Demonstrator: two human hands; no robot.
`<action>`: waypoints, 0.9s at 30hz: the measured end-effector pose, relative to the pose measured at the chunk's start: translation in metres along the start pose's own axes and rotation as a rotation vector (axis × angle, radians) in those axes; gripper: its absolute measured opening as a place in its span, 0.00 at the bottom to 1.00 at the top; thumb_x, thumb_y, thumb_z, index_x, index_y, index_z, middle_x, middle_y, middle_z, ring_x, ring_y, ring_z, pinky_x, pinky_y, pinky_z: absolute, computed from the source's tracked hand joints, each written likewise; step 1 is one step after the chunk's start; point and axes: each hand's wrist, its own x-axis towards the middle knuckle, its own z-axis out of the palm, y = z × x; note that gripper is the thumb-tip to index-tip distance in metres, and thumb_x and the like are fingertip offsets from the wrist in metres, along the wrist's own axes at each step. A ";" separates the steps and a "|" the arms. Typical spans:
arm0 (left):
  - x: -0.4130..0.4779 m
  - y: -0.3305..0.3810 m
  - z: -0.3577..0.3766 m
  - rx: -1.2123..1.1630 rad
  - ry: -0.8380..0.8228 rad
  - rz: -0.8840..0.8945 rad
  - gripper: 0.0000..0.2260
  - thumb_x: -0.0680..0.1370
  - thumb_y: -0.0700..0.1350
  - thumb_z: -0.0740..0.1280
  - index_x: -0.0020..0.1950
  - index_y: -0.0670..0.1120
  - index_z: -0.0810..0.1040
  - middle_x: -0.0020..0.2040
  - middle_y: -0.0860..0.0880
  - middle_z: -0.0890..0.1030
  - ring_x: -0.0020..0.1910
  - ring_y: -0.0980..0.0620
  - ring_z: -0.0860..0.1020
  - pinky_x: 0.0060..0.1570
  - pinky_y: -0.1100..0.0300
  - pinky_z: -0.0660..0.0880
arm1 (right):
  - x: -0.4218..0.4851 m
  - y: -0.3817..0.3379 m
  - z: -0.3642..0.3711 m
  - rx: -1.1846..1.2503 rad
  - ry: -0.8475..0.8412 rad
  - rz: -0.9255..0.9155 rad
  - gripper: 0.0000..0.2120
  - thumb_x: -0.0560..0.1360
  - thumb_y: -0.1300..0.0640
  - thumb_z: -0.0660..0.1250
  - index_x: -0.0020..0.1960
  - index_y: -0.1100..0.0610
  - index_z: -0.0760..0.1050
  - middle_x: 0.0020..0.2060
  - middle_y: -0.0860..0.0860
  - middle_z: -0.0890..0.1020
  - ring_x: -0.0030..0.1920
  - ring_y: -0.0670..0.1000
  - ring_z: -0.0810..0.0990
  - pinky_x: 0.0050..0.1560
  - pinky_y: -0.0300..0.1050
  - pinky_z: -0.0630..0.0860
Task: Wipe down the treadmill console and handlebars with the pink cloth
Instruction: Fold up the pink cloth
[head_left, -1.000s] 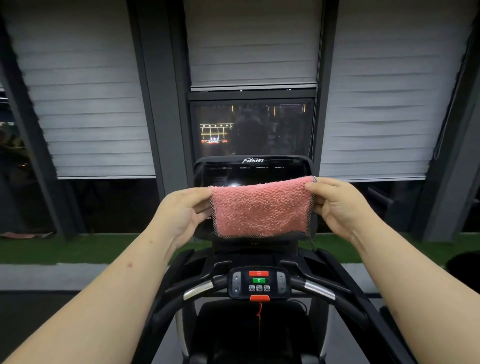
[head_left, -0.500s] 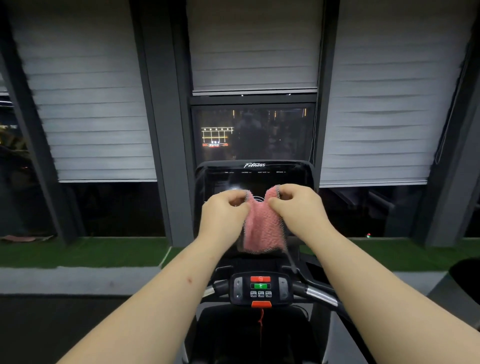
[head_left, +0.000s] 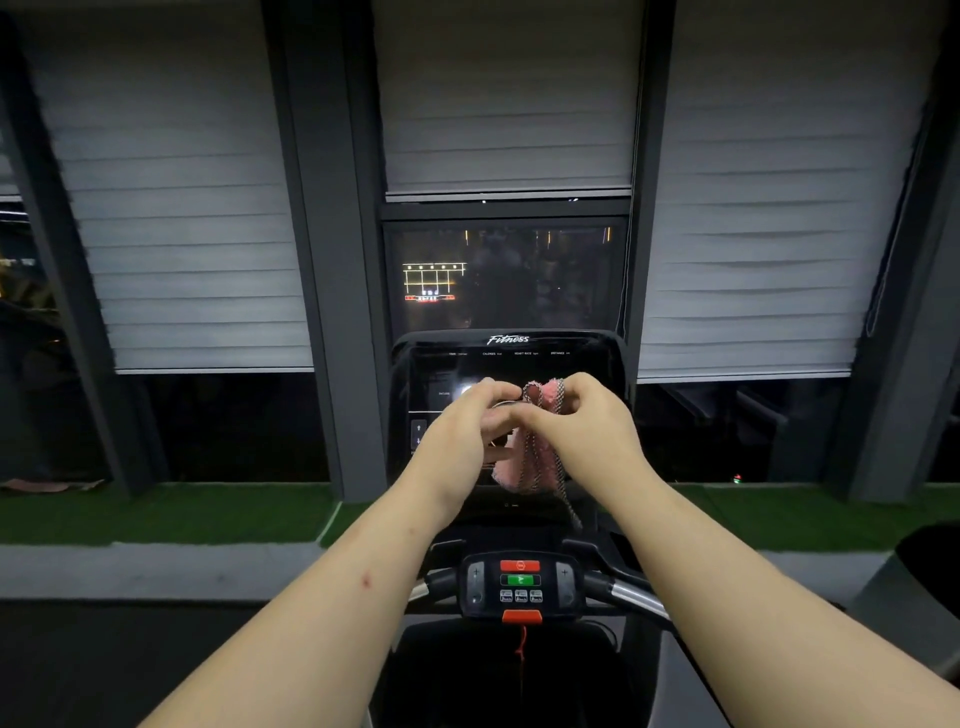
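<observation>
Left hand and right hand met at centre frame, both with fingers curled, pinching the pink cloth. The cloth was bunched between them and hung down in folds, dark stitched edge showing. It sat in front of the treadmill console; could not tell whether it touched the screen. Judged progress: cloth being gathered or folded, no flat wiping contact seen, so console and handlebars likely all left to do. Handlebars sat low centre, well apart from the hands, untouched. Writing: "Fitness" logo in white script on the console's top edge. The tiny row under it read roughly TIME, CALORIES, HEART RATE, DISTANCE, with INCLINE at the screen's left. Lower control panel had a red button, a green button and small keys, with legends too small to read.
</observation>
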 end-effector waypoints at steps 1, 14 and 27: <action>-0.001 0.001 -0.003 -0.077 -0.025 -0.039 0.18 0.88 0.53 0.51 0.64 0.52 0.80 0.57 0.53 0.86 0.58 0.57 0.83 0.51 0.63 0.79 | 0.002 0.002 -0.002 0.040 -0.002 0.010 0.13 0.74 0.47 0.77 0.51 0.50 0.77 0.44 0.47 0.83 0.46 0.47 0.82 0.41 0.40 0.74; 0.002 -0.008 -0.032 -0.449 -0.063 -0.524 0.20 0.81 0.52 0.66 0.68 0.40 0.76 0.60 0.40 0.85 0.59 0.41 0.84 0.62 0.40 0.77 | 0.009 0.003 -0.033 0.632 -0.354 0.130 0.18 0.79 0.65 0.68 0.66 0.49 0.79 0.54 0.52 0.86 0.49 0.49 0.84 0.46 0.46 0.77; 0.001 0.007 -0.030 -0.390 -0.141 -0.273 0.12 0.80 0.40 0.70 0.63 0.40 0.81 0.55 0.43 0.85 0.53 0.46 0.83 0.55 0.47 0.80 | 0.000 0.003 -0.041 0.534 -0.410 0.109 0.16 0.79 0.69 0.65 0.61 0.54 0.82 0.52 0.54 0.86 0.48 0.51 0.84 0.52 0.51 0.76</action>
